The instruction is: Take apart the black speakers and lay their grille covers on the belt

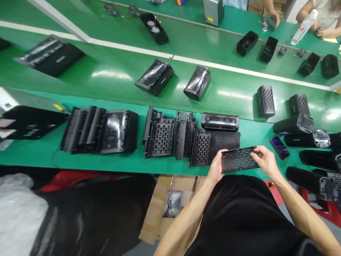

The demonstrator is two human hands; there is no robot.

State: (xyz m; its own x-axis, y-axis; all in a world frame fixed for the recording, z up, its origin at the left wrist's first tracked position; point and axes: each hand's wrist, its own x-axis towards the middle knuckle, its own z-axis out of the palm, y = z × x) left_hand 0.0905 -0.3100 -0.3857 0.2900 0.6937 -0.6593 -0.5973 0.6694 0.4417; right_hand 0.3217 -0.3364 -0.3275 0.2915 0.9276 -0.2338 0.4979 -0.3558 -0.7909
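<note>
Both my hands hold one flat black grille panel [239, 159] with a honeycomb of holes, level above the near edge of the green bench [119, 161]. My left hand [217, 166] grips its left end and my right hand [266, 160] pinches its right end. Just behind the panel stands a row of several similar black grille pieces [181, 137] leaning against each other. A finished black speaker [220, 121] lies on its side behind that row.
Black housings [99, 129] sit at the bench's left. A phone [279, 147] and several speaker bodies [306, 142] lie at the right. More speakers ride the green conveyor [106, 76] beyond. Other people's hands work at the far right top. A cardboard box [170, 202] stands below.
</note>
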